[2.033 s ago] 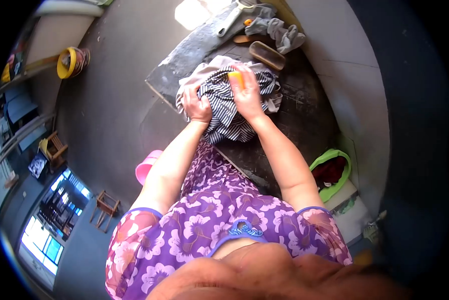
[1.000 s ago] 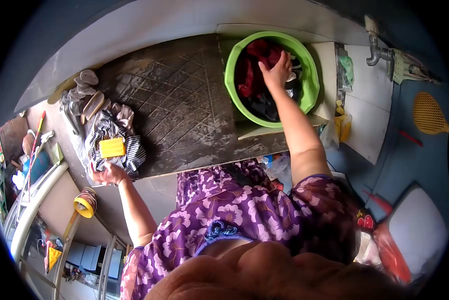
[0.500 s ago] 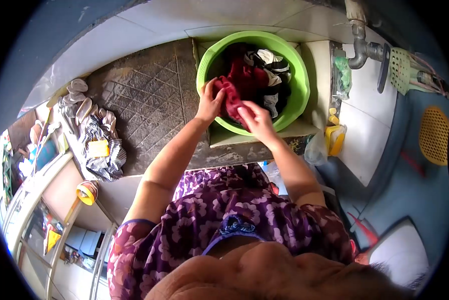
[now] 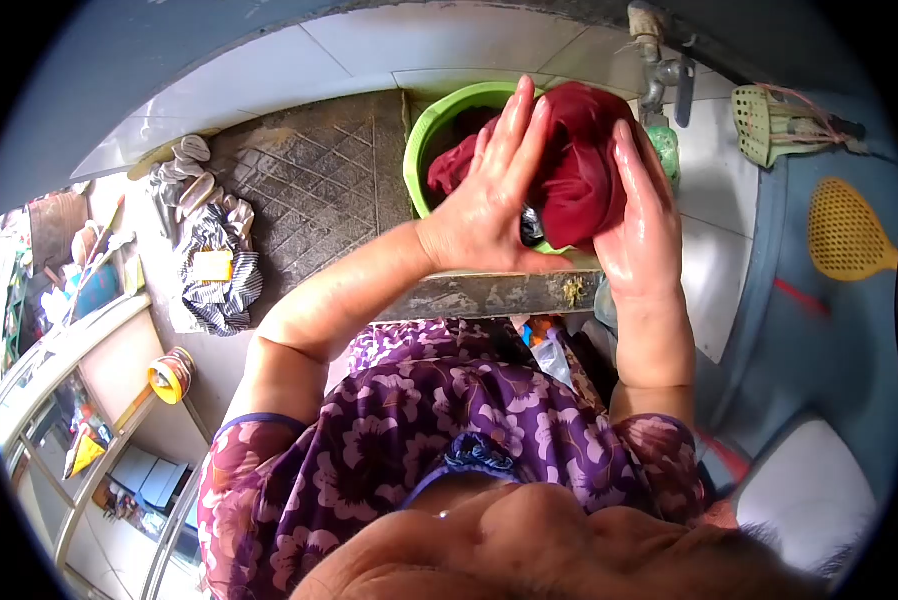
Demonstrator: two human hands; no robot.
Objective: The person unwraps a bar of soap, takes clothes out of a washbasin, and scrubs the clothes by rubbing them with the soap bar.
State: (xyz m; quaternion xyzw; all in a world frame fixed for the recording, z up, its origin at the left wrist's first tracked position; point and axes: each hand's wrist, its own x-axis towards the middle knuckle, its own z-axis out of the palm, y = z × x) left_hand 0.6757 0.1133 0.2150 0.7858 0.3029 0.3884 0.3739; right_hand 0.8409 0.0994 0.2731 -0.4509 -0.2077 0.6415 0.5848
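A bunched maroon cloth [image 4: 584, 165] is raised over the green basin [image 4: 419, 165], hiding much of its right side. My left hand [image 4: 494, 190] lies along the cloth's left side, fingers long and nearly straight. On the other side, my right hand [image 4: 641, 225] presses against the bundle with its fingers stretched up along it. The cloth is held between the two hands; both look wet. More maroon fabric [image 4: 452, 168] shows inside the basin, left of my left hand. A bit of dark and white fabric peeks out below the bundle.
Left of the basin is a dark, grooved slab [image 4: 309, 170]. A striped garment [image 4: 219, 290] with a yellow bar [image 4: 212, 266] on it lies at the slab's left end. A tap [image 4: 659, 75] projects from the wall at upper right, near a green perforated utensil [image 4: 754, 125].
The maroon cloth has come up out of the basin and is now bunched between my hands. Both hands have risen, and their gripping fingers have straightened along its sides.
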